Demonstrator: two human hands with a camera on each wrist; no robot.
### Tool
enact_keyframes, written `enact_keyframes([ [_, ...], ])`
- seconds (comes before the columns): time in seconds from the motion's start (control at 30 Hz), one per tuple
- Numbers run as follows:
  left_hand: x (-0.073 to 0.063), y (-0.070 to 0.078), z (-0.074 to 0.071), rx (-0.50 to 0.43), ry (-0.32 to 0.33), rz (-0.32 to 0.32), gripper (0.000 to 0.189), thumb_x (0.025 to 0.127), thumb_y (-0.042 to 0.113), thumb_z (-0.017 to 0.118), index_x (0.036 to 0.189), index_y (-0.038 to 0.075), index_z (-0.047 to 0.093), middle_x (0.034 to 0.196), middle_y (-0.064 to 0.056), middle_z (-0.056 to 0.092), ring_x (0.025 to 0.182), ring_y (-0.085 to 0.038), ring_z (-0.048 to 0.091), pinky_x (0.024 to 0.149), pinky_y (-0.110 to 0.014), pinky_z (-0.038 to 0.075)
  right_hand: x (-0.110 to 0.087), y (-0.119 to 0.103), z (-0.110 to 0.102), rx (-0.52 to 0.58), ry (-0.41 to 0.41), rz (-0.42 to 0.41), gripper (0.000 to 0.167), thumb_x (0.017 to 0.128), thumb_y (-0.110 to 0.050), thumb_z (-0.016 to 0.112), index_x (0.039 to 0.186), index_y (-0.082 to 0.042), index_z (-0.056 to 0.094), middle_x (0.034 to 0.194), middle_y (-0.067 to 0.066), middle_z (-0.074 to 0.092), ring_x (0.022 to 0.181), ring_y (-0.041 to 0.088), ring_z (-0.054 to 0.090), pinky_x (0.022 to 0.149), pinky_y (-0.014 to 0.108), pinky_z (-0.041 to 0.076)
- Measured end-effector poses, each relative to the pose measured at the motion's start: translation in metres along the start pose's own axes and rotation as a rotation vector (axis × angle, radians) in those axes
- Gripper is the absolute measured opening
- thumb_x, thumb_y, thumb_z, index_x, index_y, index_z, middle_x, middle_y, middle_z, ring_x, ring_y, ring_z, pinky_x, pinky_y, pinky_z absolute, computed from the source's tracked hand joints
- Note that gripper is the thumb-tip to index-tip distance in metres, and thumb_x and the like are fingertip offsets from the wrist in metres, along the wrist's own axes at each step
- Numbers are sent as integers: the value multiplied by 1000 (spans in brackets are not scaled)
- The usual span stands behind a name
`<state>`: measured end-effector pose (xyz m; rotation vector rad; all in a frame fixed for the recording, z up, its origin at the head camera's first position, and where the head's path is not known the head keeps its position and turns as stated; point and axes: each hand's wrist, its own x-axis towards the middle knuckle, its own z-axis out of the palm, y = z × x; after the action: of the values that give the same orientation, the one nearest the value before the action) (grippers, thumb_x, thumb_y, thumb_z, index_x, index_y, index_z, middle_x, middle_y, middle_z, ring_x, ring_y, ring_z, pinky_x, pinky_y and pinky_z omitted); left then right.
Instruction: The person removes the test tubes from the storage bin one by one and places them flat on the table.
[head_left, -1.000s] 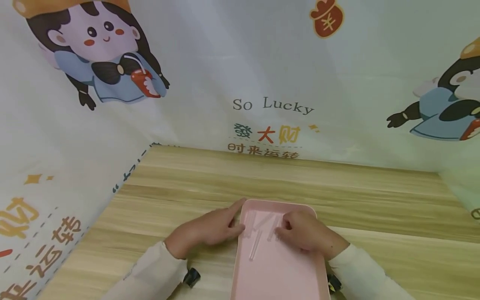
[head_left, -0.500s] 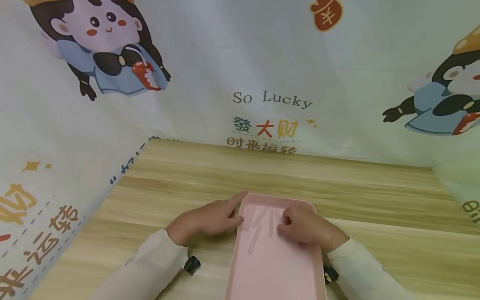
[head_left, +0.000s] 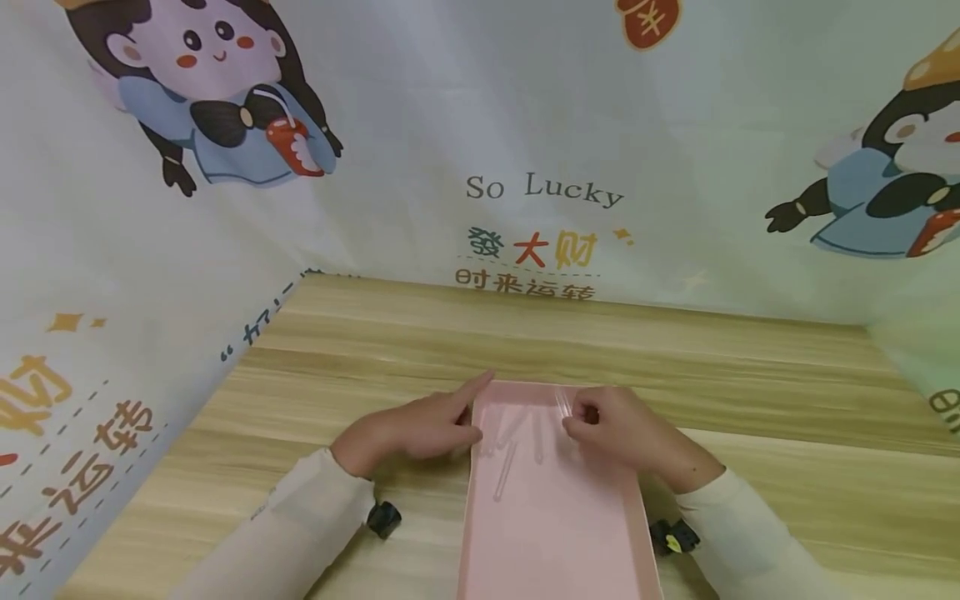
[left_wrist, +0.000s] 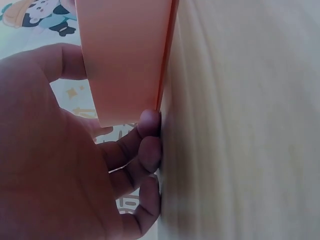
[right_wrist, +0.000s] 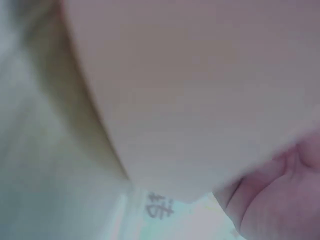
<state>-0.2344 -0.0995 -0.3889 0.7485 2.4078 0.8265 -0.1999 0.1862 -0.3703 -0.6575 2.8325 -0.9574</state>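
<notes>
A shallow pink tray (head_left: pixel 551 533) lies on the table in the head view. Several thin, clear rods or tubes (head_left: pixel 505 471) are scattered in its far part. My left hand (head_left: pixel 420 427) holds the tray's far left corner. In the left wrist view its thumb (left_wrist: pixel 70 62) meets the rim and its other fingers bend by the corner. With thumb and index finger, my right hand (head_left: pixel 633 433) pinches a clear thin piece (head_left: pixel 562 404) inside the far right part of the tray. Its lower end is hidden by the fingers. The right wrist view shows mostly the tray wall (right_wrist: pixel 190 90), blurred.
Around the tray spreads a wood-grain table (head_left: pixel 360 333). A white cloth (head_left: pixel 420 125) with cartoon prints and lettering hangs behind and at both sides. Both wrists carry small black devices, one by the left sleeve (head_left: pixel 300 517).
My right hand has lifted slightly toward the tray's far edge with a clear piece now showing above its fingertips. The left hand stays at the corner. The head view has tilted a little downward.
</notes>
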Motion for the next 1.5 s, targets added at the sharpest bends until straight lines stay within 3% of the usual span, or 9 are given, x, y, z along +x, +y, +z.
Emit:
enact_keyframes([
  [0.2, 1, -6, 0, -34, 3, 34, 80, 100, 31, 52, 162, 23, 2, 95, -5, 58, 79, -16, 53, 79, -34, 46, -7, 0, -18, 5, 73, -2, 24, 92, -12, 64, 70, -13, 54, 64, -6, 46, 58, 8, 41, 54, 22, 35],
  [0.3, 0, -9, 0, -30, 11, 31, 74, 104, 34, 50, 162, 24, 5, 118, -10, 58, 99, -18, 56, 93, -39, 45, -9, 2, -25, -5, 82, 21, 23, 93, -13, 63, 71, -12, 56, 65, -5, 48, 59, 9, 42, 55, 22, 36],
  [0.37, 0, -10, 0, -35, 9, 20, 73, 104, 36, 49, 162, 26, 5, 122, -12, 58, 101, -20, 56, 95, -41, 45, -10, 4, -28, -10, 88, 50, 23, 94, -14, 62, 72, -12, 56, 65, -4, 47, 59, 10, 42, 55, 23, 36],
  [0.47, 1, -10, -1, -50, 5, 13, 74, 104, 37, 50, 162, 25, 5, 118, -9, 59, 98, -18, 57, 91, -38, 47, -12, 9, -32, -16, 98, 82, 25, 95, -15, 62, 71, -12, 54, 64, -4, 46, 58, 11, 42, 55, 24, 36],
  [0.63, 2, -10, -4, -104, 0, 13, 75, 104, 34, 51, 162, 19, 5, 97, -4, 60, 82, -16, 56, 77, -33, 48, -12, 15, -38, 14, 75, 136, 25, 97, -17, 59, 74, -10, 55, 63, -2, 50, 56, 12, 48, 51, 26, 40],
  [0.9, 5, -13, -9, -169, -12, 1, 71, 105, 30, 48, 162, 14, 8, 90, -2, 70, 85, -14, 61, 81, -31, 46, -10, 30, -43, 8, 58, 195, 25, 99, -19, 55, 76, -10, 55, 61, 0, 53, 54, 16, 54, 49, 30, 43],
  [1.07, 7, -12, -10, -256, -20, 43, 63, 106, 20, 45, 160, 11, 14, 88, -4, 75, 85, -14, 66, 81, -31, 47, -11, 38, -44, 10, 52, 221, 24, 97, -19, 55, 75, -10, 55, 61, 0, 53, 53, 17, 55, 48, 30, 43],
  [1.27, 10, -12, -11, -272, 0, 40, 57, 106, 19, 45, 158, 13, 24, 92, -5, 74, 85, -13, 68, 85, -30, 50, -10, 47, -45, -1, 46, 240, 25, 96, -20, 56, 74, -10, 55, 62, -1, 54, 52, 15, 55, 48, 30, 43],
  [1.5, 14, -10, -19, -276, 20, 24, 47, 104, 14, 45, 151, 8, 37, 86, -8, 70, 76, -17, 66, 72, -29, 53, -8, 54, -44, -12, 32, 247, 26, 97, -20, 56, 72, -11, 55, 57, -3, 50, 50, 13, 53, 48, 28, 41],
])
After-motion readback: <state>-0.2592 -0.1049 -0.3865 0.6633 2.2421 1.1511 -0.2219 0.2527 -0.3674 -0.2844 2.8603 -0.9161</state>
